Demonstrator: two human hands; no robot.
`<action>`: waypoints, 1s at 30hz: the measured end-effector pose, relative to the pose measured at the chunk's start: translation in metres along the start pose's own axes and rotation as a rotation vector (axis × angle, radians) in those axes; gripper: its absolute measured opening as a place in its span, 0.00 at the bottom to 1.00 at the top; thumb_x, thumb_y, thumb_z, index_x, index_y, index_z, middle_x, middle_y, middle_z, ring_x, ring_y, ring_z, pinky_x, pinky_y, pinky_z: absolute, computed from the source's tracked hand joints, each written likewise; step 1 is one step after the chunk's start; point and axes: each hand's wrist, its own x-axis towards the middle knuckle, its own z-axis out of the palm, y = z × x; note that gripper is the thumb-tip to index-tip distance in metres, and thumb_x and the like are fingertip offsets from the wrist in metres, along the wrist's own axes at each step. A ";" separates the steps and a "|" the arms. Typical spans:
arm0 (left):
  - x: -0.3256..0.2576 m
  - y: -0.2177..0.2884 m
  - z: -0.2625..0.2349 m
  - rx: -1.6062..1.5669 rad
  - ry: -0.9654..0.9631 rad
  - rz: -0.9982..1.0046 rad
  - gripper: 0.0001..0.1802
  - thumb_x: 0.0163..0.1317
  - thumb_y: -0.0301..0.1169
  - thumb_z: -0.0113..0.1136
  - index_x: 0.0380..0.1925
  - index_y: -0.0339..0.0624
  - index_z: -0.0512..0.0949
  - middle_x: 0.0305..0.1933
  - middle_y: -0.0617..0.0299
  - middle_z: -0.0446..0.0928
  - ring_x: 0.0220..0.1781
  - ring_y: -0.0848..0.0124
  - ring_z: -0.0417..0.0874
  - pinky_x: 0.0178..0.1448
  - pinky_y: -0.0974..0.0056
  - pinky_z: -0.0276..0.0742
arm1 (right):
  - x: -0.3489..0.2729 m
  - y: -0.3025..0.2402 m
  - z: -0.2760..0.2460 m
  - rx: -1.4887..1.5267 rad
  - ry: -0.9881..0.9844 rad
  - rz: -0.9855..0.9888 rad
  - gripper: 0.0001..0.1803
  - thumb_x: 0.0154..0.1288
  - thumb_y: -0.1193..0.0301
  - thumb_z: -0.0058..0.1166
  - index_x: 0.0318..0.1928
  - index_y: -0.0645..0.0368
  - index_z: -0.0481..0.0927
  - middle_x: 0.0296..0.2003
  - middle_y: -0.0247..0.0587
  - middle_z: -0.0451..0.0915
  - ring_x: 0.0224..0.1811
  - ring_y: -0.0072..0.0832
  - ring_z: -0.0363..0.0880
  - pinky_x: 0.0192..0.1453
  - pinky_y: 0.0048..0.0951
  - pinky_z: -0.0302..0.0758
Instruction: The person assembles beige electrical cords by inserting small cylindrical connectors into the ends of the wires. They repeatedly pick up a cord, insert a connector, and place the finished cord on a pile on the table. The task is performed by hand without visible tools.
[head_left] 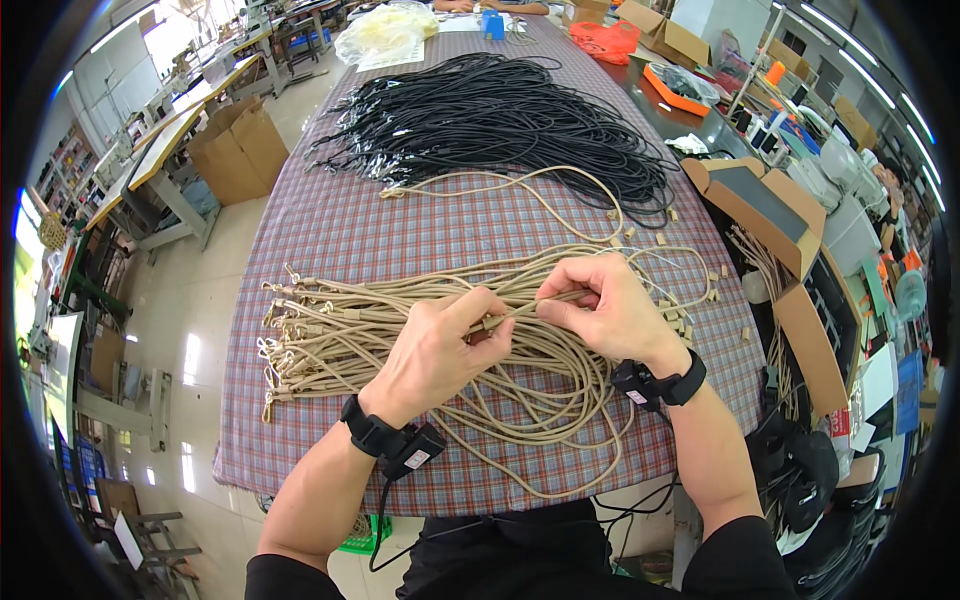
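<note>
My left hand [432, 348] and my right hand [618, 312] are close together over a pile of tan cords [535, 400] on the table. The left thumb and index finger pinch a tan cord [522, 312] at a small tan sleeve-like piece. Right-hand fingertips are closed on the same cord a short way to the right. Metal clips [268, 372] line the pile's left end, while the looped ends lie to the right. Several small tan pieces [713, 295] are scattered beyond my right hand. Dark bands with small boxes circle both wrists.
A large bundle of black cords [510, 120] lies farther up the checked tablecloth [300, 440], with one tan loop before it. Open cardboard boxes [810, 340] stand along the right edge. Clear plastic bags [385, 32] and a blue object [492, 25] sit at the far end.
</note>
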 end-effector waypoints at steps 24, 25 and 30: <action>-0.001 -0.021 -0.003 -0.891 -0.177 -0.342 0.08 0.82 0.30 0.62 0.51 0.36 0.80 0.40 0.71 0.79 0.39 0.82 0.73 0.46 0.72 0.71 | -0.005 0.000 -0.004 0.268 0.005 -0.166 0.05 0.73 0.74 0.69 0.41 0.65 0.89 0.33 0.35 0.89 0.35 0.18 0.85 0.44 0.24 0.82; -0.001 -0.022 -0.005 -0.860 -0.178 -0.347 0.07 0.82 0.27 0.62 0.52 0.35 0.81 0.42 0.70 0.81 0.41 0.83 0.76 0.47 0.73 0.73 | -0.004 0.003 -0.005 0.240 0.017 -0.179 0.06 0.72 0.74 0.69 0.41 0.65 0.89 0.32 0.36 0.89 0.35 0.19 0.85 0.43 0.25 0.82; 0.002 -0.009 -0.002 -0.558 -0.106 -0.336 0.07 0.80 0.21 0.62 0.53 0.32 0.82 0.45 0.66 0.85 0.43 0.84 0.81 0.49 0.74 0.77 | -0.002 0.013 -0.003 0.157 0.041 -0.159 0.07 0.72 0.73 0.69 0.40 0.65 0.89 0.30 0.38 0.89 0.34 0.21 0.86 0.41 0.27 0.81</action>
